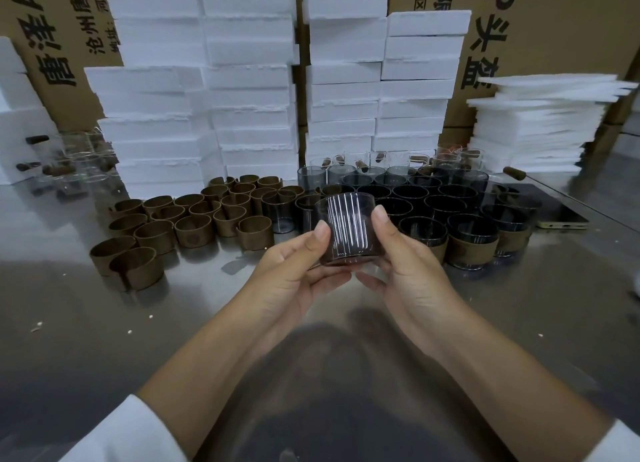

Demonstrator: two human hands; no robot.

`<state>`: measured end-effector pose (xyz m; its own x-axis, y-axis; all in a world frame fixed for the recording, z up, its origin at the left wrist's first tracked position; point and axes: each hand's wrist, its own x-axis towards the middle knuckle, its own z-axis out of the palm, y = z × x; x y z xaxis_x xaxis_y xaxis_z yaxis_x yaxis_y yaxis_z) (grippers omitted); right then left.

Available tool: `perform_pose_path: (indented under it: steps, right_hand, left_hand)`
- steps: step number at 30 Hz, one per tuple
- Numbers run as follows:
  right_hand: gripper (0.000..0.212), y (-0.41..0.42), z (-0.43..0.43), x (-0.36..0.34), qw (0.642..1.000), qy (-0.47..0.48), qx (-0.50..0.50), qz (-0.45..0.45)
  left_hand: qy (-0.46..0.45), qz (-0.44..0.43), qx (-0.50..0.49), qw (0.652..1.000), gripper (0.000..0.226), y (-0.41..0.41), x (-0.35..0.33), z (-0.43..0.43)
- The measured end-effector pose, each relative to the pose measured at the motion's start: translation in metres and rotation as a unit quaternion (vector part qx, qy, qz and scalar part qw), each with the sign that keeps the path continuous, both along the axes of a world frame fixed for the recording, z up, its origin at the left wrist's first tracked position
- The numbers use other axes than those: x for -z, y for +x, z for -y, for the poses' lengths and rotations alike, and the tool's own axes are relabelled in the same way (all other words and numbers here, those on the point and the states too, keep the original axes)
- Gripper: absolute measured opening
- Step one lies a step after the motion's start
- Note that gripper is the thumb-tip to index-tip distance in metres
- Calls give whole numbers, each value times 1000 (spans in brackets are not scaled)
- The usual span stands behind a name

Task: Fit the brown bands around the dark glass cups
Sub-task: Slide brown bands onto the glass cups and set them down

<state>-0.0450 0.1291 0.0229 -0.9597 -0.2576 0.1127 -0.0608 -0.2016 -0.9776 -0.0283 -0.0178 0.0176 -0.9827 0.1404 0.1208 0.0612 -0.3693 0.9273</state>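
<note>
Worker's in white: left sleeve [128,430] and right sleeve [618,444] both stop near the elbows, plain fabric, forearms [221,337] bare below.

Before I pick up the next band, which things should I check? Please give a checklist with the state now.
1. Cup held at both sides: ok, left hand and right hand grip it.
2. Cup upright, above the table: ok.
3. Band already on this cup: cannot tell, its lower part looks brownish.
4. Loose bands standing at the left: ok.
5. One hand free to take a band: not ok, both hold the cup.
</note>
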Motion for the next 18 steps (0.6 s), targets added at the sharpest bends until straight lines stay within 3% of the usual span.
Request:
perform_pose_path:
  steps: [3,7,15,18]
  right_hand:
    - [62,1,1,0,1000,29,-3,-4]
    - [59,3,-2,-1,999,-2,41,-27]
    - [75,1,0,0,999,-9,48,-17]
    - [71,-2,-3,-1,999,-16,34,0]
  left_hand:
    - [-35,-4,-38,999,46,0,1,0]
    - [-114,-27,-93,989,55,-2,4,-2]
    - [-113,-40,-97,988,61,-2,8,-3]
    - [-78,-31,-74,994,58,-1,4,-1]
